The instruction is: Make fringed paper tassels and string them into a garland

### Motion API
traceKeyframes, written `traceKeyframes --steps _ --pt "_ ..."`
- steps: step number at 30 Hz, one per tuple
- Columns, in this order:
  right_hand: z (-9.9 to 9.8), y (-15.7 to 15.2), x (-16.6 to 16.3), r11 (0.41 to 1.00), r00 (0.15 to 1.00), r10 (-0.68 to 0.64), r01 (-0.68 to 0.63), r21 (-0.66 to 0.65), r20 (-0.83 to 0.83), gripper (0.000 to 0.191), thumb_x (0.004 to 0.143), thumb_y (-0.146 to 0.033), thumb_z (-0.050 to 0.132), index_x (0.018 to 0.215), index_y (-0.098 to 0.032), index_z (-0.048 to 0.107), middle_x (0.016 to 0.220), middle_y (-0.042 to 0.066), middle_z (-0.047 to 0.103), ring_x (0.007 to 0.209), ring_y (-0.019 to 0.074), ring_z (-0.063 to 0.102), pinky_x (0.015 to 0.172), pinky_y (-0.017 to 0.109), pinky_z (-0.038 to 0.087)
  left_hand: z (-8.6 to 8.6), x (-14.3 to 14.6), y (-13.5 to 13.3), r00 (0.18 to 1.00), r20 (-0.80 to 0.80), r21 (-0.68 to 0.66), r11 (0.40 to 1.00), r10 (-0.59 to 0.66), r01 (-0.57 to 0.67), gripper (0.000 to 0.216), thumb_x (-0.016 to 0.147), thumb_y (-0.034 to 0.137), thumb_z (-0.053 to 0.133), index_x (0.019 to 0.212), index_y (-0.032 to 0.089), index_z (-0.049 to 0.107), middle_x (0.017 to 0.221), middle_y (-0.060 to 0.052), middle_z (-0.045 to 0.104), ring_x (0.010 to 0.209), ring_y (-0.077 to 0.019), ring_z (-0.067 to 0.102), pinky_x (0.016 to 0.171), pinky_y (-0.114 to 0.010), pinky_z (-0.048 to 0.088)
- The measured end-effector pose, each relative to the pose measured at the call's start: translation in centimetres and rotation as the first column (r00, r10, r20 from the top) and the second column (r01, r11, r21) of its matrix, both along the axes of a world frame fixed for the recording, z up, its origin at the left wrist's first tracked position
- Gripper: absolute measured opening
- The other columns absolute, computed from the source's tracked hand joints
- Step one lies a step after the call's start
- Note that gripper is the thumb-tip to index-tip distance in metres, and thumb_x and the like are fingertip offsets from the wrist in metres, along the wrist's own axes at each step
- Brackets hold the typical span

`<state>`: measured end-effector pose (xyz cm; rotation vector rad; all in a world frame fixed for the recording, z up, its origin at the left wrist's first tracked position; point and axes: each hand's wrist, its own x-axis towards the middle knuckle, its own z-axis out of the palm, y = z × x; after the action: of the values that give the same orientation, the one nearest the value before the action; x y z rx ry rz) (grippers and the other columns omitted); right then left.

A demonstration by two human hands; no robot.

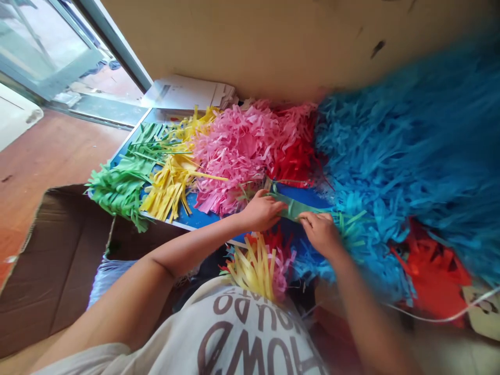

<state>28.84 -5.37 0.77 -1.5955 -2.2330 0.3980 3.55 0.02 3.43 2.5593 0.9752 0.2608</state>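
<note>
A strip of green fringed tissue paper (pixel 292 209) stretches between my two hands over the blue table (pixel 209 217). My left hand (pixel 262 210) has its fingers closed on the strip's left part. The strip's right part is pinched by my right hand (pixel 321 232), thumb against fingers. Green fringe fans out past the right hand onto a heap of blue fringed paper (pixel 375 172). Just below my hands, against my shirt, is a bundle of yellow, red and pink fringes (pixel 258 265). Some fingertips are hidden from this angle.
Pink fringed paper (pixel 238 151), red fringe (pixel 295 161), yellow fringe (pixel 170 187) and green fringe (pixel 125 192) cover the table. White sheets (pixel 187 94) lie by the wall. An open cardboard box (pixel 58 260) stands at left; red paper (pixel 433 276) and a white cable (pixel 449 316) are at right.
</note>
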Motion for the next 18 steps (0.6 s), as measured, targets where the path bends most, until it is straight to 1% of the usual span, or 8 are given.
traceKeyframes --steps 2,3,6,7,9,12,15,18 --pt "0.4 1.0 0.0 0.998 1.0 -0.012 0.012 -0.057 0.004 0.02 0.092 -0.03 0.053 0.094 -0.022 0.071 0.084 0.005 0.076 0.078 0.0222 0.069 0.084 0.037 0.046 -0.2 0.1 -0.1 0.995 0.0 -0.073 0.993 0.095 -0.095 0.029 0.09 0.023 0.051 0.115 0.019 0.066 0.095 -0.007 0.075 0.094 -0.0213 0.068 0.105 -0.044 0.036" --pt "0.5 1.4 0.0 0.995 0.999 -0.029 0.027 -0.094 -0.021 0.019 0.091 -0.031 0.054 0.094 -0.022 0.071 0.084 0.005 0.076 0.078 0.0219 0.069 0.082 0.036 0.046 -0.4 0.1 0.0 0.993 0.002 -0.088 0.989 0.118 -0.118 0.026 0.091 0.022 0.05 0.11 0.019 0.067 0.093 -0.006 0.074 0.092 -0.0202 0.069 0.102 -0.042 0.038" --pt "0.6 2.3 0.3 0.972 0.986 -0.105 0.075 -0.223 -0.127 0.022 0.09 -0.036 0.054 0.094 -0.023 0.072 0.087 0.004 0.076 0.079 0.0209 0.069 0.076 0.031 0.047 -0.8 0.3 0.5 0.988 0.012 -0.06 0.987 0.153 -0.152 0.021 0.091 0.027 0.053 0.101 0.019 0.07 0.089 -0.006 0.074 0.091 -0.0211 0.069 0.099 -0.041 0.04" --pt "0.6 2.5 0.3 0.961 0.98 -0.143 0.104 -0.256 -0.14 0.025 0.09 -0.039 0.053 0.093 -0.023 0.072 0.086 0.004 0.076 0.078 0.0208 0.069 0.073 0.03 0.046 -0.9 0.4 0.7 0.982 0.008 -0.049 0.981 0.188 -0.188 0.021 0.091 0.029 0.054 0.1 0.019 0.071 0.087 -0.006 0.074 0.09 -0.0218 0.069 0.098 -0.041 0.041" --pt "0.6 2.7 0.3 0.94 0.97 -0.215 0.175 -0.294 -0.112 0.032 0.091 -0.046 0.051 0.09 -0.023 0.072 0.081 0.004 0.075 0.074 0.0211 0.067 0.067 0.029 0.044 -1.0 1.0 1.0 0.96 -0.012 -0.056 0.958 0.28 -0.281 0.021 0.092 0.031 0.055 0.097 0.018 0.072 0.085 -0.007 0.074 0.088 -0.0228 0.069 0.095 -0.041 0.043" --pt "0.6 2.8 0.2 0.928 0.963 -0.268 0.258 -0.268 -0.003 0.036 0.09 -0.05 0.05 0.086 -0.023 0.073 0.072 0.005 0.073 0.064 0.0207 0.063 0.06 0.028 0.037 -1.1 2.1 1.4 0.92 -0.056 -0.08 0.917 0.388 -0.391 0.023 0.093 0.033 0.054 0.097 0.018 0.071 0.085 -0.008 0.075 0.088 -0.0246 0.07 0.091 -0.041 0.043" --pt "0.5 2.7 0.2 0.938 0.956 -0.279 0.291 -0.19 0.087 0.035 0.089 -0.051 0.051 0.08 -0.024 0.072 0.067 0.005 0.071 0.058 0.0195 0.058 0.057 0.028 0.032 -1.1 2.9 1.6 0.911 -0.104 -0.053 0.913 0.398 -0.405 0.025 0.093 0.034 0.053 0.094 0.017 0.072 0.081 -0.009 0.075 0.088 -0.0264 0.069 0.09 -0.043 0.041" --pt "0.4 2.5 0.2 0.945 0.952 -0.275 0.294 -0.141 0.135 0.036 0.089 -0.051 0.052 0.075 -0.023 0.07 0.062 0.004 0.067 0.054 0.0183 0.054 0.057 0.029 0.029 -1.2 3.4 1.9 0.911 -0.139 -0.021 0.918 0.388 -0.395 0.025 0.091 0.034 0.054 0.09 0.017 0.073 0.078 -0.01 0.074 0.085 -0.0268 0.069 0.089 -0.044 0.039"
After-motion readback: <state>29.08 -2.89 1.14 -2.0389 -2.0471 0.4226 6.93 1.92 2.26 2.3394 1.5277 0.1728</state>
